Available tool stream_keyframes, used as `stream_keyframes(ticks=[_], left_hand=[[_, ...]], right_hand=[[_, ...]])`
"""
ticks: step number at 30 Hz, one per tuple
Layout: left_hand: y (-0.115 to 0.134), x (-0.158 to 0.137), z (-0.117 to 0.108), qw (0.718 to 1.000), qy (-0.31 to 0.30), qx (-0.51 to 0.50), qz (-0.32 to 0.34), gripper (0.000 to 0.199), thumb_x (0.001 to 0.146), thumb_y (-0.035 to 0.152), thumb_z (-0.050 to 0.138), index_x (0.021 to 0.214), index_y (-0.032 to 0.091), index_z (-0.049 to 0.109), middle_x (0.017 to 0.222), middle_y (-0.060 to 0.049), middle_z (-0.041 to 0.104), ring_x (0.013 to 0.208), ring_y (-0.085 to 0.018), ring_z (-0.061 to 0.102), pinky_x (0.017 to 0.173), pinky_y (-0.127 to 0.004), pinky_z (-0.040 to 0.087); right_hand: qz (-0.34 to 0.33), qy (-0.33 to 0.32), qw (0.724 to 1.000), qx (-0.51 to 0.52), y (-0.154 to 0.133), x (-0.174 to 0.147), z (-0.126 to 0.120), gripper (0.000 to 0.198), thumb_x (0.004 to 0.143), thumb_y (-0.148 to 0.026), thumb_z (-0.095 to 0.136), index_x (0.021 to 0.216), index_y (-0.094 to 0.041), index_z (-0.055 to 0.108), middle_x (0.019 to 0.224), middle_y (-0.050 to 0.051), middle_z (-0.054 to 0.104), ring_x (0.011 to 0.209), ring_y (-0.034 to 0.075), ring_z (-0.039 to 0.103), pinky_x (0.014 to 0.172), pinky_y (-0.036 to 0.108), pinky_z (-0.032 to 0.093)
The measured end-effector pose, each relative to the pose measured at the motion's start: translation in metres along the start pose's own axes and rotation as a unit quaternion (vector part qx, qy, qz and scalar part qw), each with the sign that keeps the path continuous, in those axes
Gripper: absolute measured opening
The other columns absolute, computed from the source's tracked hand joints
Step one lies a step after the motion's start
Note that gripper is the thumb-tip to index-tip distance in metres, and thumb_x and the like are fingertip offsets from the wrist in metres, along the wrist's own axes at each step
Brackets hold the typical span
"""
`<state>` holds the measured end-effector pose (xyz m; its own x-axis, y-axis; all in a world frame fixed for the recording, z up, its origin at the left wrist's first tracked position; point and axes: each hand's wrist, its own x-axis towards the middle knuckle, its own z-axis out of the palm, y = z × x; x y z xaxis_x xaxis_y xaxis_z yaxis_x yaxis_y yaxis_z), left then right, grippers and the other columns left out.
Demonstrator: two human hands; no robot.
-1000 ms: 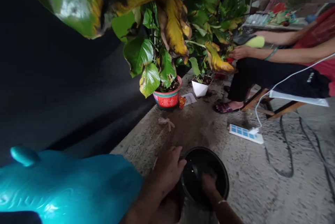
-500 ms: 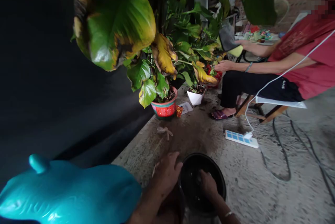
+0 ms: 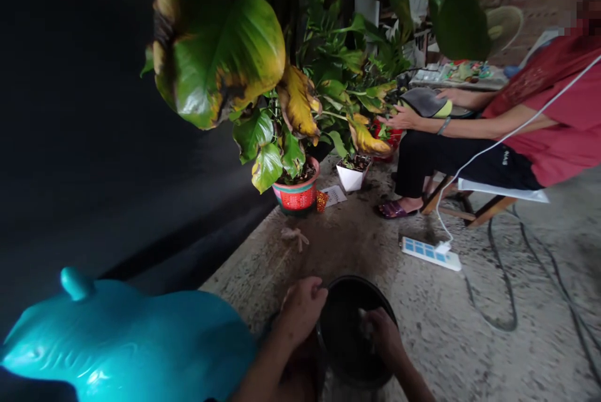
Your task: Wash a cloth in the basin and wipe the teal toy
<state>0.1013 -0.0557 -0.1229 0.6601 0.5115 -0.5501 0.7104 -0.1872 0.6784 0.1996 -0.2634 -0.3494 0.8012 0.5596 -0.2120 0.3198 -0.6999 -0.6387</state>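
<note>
A round black pot (image 3: 346, 342) stands on the concrete floor at the bottom centre. My left hand (image 3: 302, 309) grips its left rim with curled fingers. My right hand (image 3: 381, 334) is down inside the pot, fingers closed around something small and pale that I cannot identify. The pot's inside is dark and wet-looking.
A teal plastic container (image 3: 117, 342) fills the lower left. Potted plants in a red pot (image 3: 297, 192) and a white pot (image 3: 352, 175) stand ahead under big leaves. A seated person in red (image 3: 526, 120) is at right. A power strip (image 3: 429, 253) and cables lie on the floor.
My right hand shifted from the pot's lower middle toward its right side and closed on a pale bit. The view tilted up slightly. The seated person lowered their hands.
</note>
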Motion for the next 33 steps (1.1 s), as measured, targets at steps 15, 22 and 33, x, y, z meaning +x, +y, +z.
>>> stream_keyframes(ticks=[15, 22, 33], left_hand=[[-0.029, 0.022, 0.107, 0.890, -0.177, -0.354, -0.225, 0.073, 0.087, 0.071, 0.016, 0.112, 0.014, 0.055, 0.069, -0.007, 0.058, 0.049, -0.021, 0.056, 0.052, -0.041, 0.053], [-0.038, 0.032, 0.112, 0.849, -0.161, -0.460, -0.203, 0.059, 0.090, 0.065, 0.034, 0.093, 0.013, 0.063, 0.078, -0.012, 0.067, 0.061, -0.023, 0.064, 0.056, -0.036, 0.055], [-0.036, 0.026, 0.114, 0.869, -0.082, -0.476, -0.106, 0.058, 0.085, 0.063, 0.050, 0.118, 0.017, 0.061, 0.106, -0.014, 0.067, 0.089, -0.024, 0.066, 0.066, -0.036, 0.059]], right_hand=[[-0.077, -0.051, 0.956, 0.278, -0.066, -0.013, -0.091, 0.022, 0.056, -0.027, 0.052, 0.075, -0.021, 0.063, 0.077, 0.002, 0.060, 0.072, 0.019, 0.055, 0.063, 0.028, 0.042], [-0.082, -0.199, 0.881, 0.421, -0.096, -0.024, -0.104, 0.012, 0.060, -0.018, 0.065, 0.071, -0.020, 0.062, 0.089, 0.002, 0.062, 0.087, 0.020, 0.056, 0.075, 0.027, 0.042], [0.078, -0.044, 0.787, 0.611, -0.084, 0.000, -0.064, 0.036, 0.062, -0.044, 0.071, 0.092, -0.024, 0.071, 0.114, 0.007, 0.068, 0.108, 0.028, 0.060, 0.091, 0.037, 0.049]])
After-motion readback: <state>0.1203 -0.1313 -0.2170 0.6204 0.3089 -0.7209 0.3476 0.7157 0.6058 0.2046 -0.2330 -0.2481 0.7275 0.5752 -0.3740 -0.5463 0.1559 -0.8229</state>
